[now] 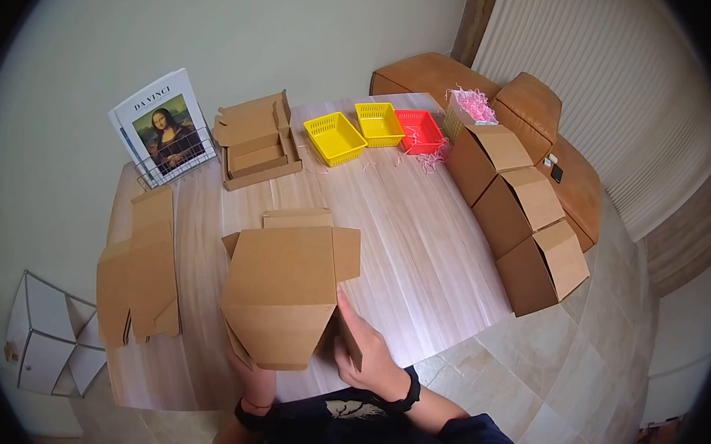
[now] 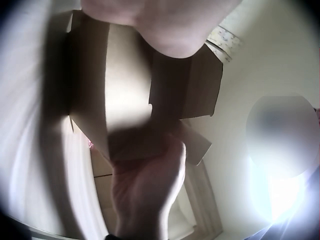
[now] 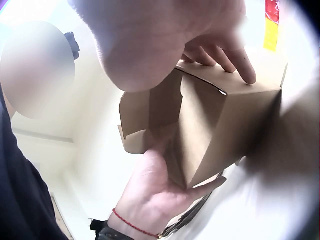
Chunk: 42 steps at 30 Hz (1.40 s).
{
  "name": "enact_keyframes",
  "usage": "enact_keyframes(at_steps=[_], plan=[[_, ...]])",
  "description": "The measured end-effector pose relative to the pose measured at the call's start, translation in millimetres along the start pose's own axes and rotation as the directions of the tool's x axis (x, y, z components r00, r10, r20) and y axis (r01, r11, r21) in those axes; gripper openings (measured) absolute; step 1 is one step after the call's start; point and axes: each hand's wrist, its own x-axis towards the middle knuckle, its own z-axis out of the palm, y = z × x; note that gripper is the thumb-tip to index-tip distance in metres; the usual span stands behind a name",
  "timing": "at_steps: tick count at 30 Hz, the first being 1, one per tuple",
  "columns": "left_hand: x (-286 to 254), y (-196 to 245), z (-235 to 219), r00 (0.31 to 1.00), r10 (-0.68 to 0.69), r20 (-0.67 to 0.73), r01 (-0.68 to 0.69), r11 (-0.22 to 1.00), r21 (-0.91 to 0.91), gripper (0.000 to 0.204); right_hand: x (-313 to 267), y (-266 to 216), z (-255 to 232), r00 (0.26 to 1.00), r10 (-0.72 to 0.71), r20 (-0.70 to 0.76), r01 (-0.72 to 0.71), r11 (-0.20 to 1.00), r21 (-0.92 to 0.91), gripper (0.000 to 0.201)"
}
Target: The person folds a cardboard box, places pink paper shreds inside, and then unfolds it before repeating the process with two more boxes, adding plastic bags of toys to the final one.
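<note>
A partly folded cardboard box (image 1: 283, 266) is held by both hands near the table's front edge, flaps sticking out at its far end and sides. My left hand (image 1: 254, 381) grips its left side; in the right wrist view the thumb is inside the open end, with fingers along the outer wall. Along the right side, my right hand (image 1: 370, 360) holds the box beside a hanging side flap (image 1: 350, 336). From the left wrist, the right thumb shows at the opening of the box (image 2: 127, 85). Part of the left hand is hidden under the box in the head view.
Flat folded cardboard (image 1: 153, 267) lies left on the table (image 1: 418, 258). Behind stand a book (image 1: 166, 129) in a wire rack, an open cardboard box (image 1: 258, 147), yellow baskets (image 1: 336, 143) and a red basket (image 1: 418, 136). Three assembled boxes (image 1: 507, 207) line the right edge.
</note>
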Motion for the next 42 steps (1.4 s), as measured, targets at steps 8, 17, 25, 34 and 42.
enact_keyframes(at_steps=[8,17,25,34,42], plan=[[-9.1,-52.1,-11.7,0.987,-0.136,0.087,0.152,0.964,-0.219,0.042,-3.6,-1.3,-0.2,0.998,-0.06,0.029,0.063,0.992,-0.111,0.083],[9.7,4.4,4.4,0.916,-0.322,0.24,0.386,0.536,-0.751,0.051,-2.7,-4.2,7.1,0.998,-0.044,0.05,0.05,0.991,-0.124,0.08],[-12.9,-12.1,-2.3,0.929,-0.283,0.239,0.368,0.627,-0.687,0.047,0.4,-1.8,-9.5,0.987,0.06,0.151,-0.055,0.998,-0.032,0.094],[-17.4,12.0,-20.6,0.921,0.042,0.387,0.039,0.979,-0.2,0.049,0.3,0.8,-13.6,0.928,0.066,0.367,-0.032,0.995,-0.098,0.095],[-11.2,55.7,20.2,0.943,-0.178,0.28,0.196,0.98,-0.037,0.03,-2.6,-5.4,7.0,0.947,0.131,0.293,-0.07,0.975,-0.209,0.058]])
